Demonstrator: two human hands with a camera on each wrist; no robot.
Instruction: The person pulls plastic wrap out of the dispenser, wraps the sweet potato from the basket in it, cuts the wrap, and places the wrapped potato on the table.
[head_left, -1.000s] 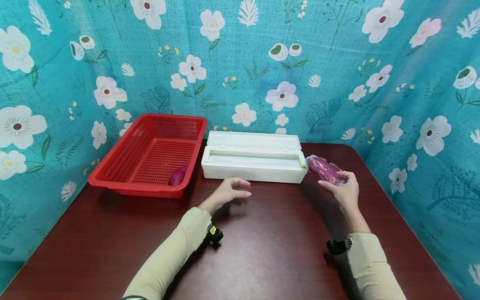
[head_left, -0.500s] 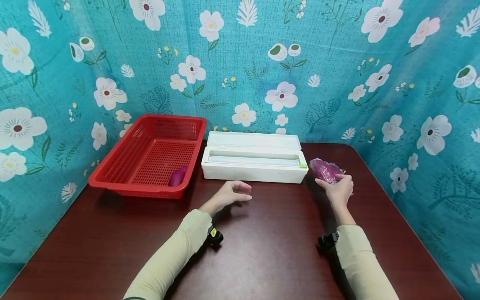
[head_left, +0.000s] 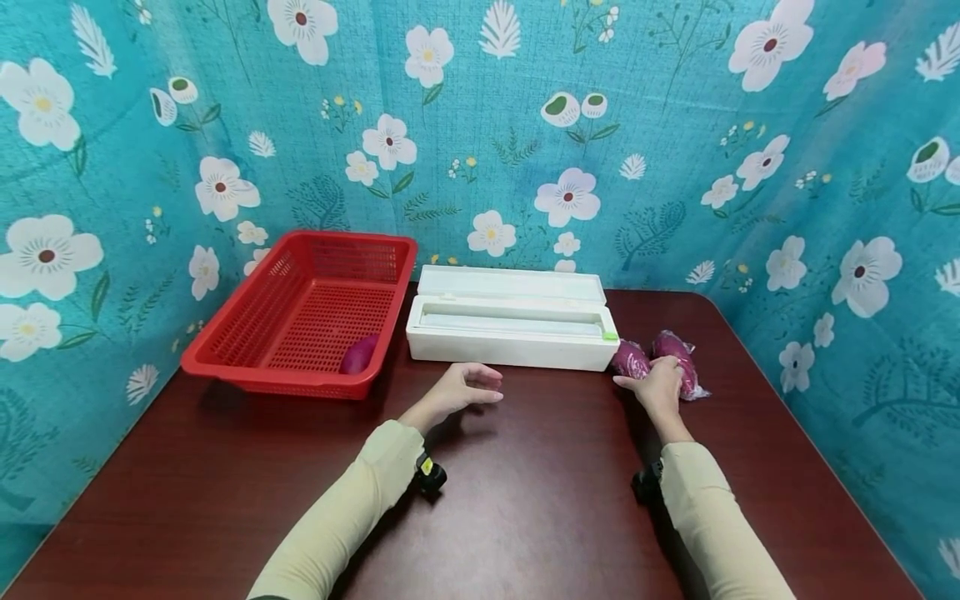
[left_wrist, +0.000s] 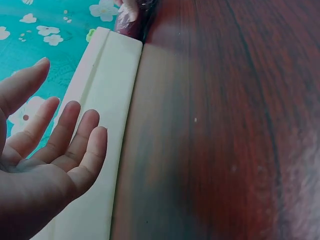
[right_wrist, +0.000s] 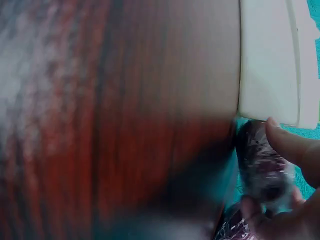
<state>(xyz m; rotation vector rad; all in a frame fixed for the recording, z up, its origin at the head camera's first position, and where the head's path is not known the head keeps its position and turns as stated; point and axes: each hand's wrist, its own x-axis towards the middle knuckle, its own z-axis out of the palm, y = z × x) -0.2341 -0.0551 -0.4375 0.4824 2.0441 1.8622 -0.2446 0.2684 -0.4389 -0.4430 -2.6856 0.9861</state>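
Observation:
Two purple sweet potatoes in clear plastic film lie side by side at the right end of the white cling film dispenser (head_left: 513, 346). My right hand (head_left: 658, 390) holds the left wrapped sweet potato (head_left: 632, 360), thumb on its near side and fingers around the far side. This one also shows in the right wrist view, a wrapped sweet potato (right_wrist: 262, 160) close to the dispenser's end. The other wrapped sweet potato (head_left: 678, 360) lies just right of my fingers, partly covered by them. My left hand (head_left: 459, 390) hovers before the dispenser, fingers loosely bent, holding nothing.
The dispenser's lid (head_left: 513, 285) is raised, with a roll of film inside and a green slider (head_left: 611, 336) at its right end. A red plastic basket (head_left: 270, 377) stands on the left, holding one unwrapped sweet potato (head_left: 358, 355). A floral curtain (head_left: 480, 167) surrounds the dark table (head_left: 525, 500).
My right hand has moved left and lowered the wrapped sweet potato beside the dispenser. A second wrapped one now shows to its right. My left hand has barely moved.

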